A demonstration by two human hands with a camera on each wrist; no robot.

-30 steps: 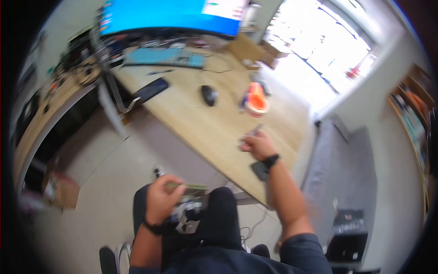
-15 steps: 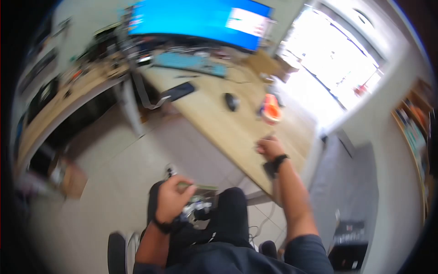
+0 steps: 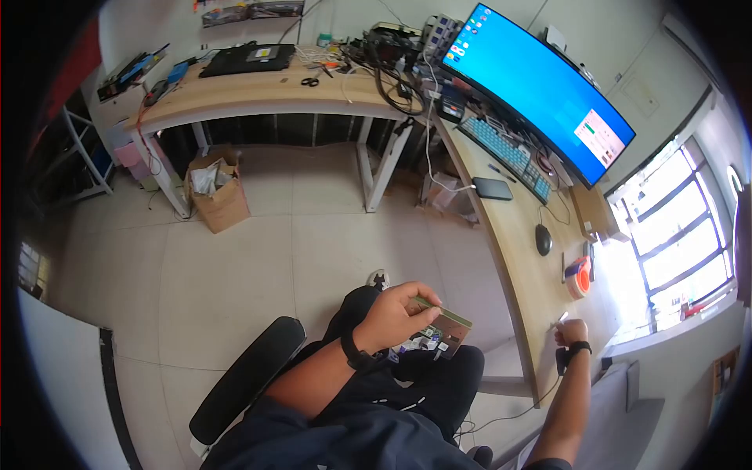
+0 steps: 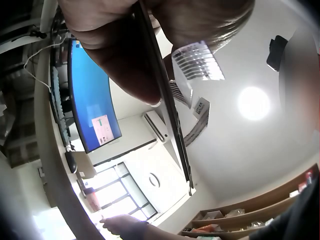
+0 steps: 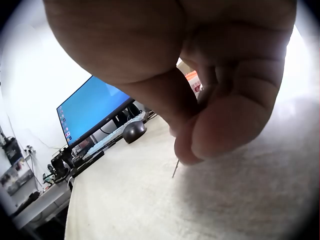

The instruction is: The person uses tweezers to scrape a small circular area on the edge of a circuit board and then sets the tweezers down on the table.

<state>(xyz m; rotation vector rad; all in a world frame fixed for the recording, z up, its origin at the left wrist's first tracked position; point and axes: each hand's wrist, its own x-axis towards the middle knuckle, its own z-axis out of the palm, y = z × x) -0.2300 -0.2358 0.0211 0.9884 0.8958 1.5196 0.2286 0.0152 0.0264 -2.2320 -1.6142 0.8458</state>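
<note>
desk: long curved wooden desk [image 3: 521, 266] running down the right side of the head view. The right hand is out on it, near the window end.
monitor: big curved screen [image 3: 540, 86] lit blue at the far end of that desk. It also shows up in the left wrist view [image 4: 92, 110].
back desk: a second wooden desk [image 3: 251, 86] along the far wall, loaded with cables and gear.
chair: black padded arm of the chair [image 3: 247, 380], just left of the person's lap.
cardboard box: open cardboard box [image 3: 219, 192] on the tile floor under the back desk.
keyboard: light blue keyboard [image 3: 505, 157] right in front of the monitor.
left hand: the left hand [image 3: 399, 313] is over the lap, fingers and thumb curled round the top edge of the circuit board, with a black band on the wrist.
circuit board: the circuit board [image 3: 446, 329] is held tilted above the thighs, well apart from the desk. The left wrist view gets it edge-on as a thin dark line [image 4: 165, 105].
right hand: the right hand [image 3: 572, 333] is low over the desk edge, thumb and fingertips [image 5: 220, 130] squeezed tight together on the pin.
mouse: dark mouse [image 3: 544, 239] on the desk, between the keyboard and the right hand.
tape roll: orange tape roll [image 3: 580, 276] just past the mouse, near the right hand.
pin: thin wire-like pin [image 5: 175, 168] poking out under the pinched fingertips, angled down at the desk. Can't tell if the tip actually touches the wood.
</note>
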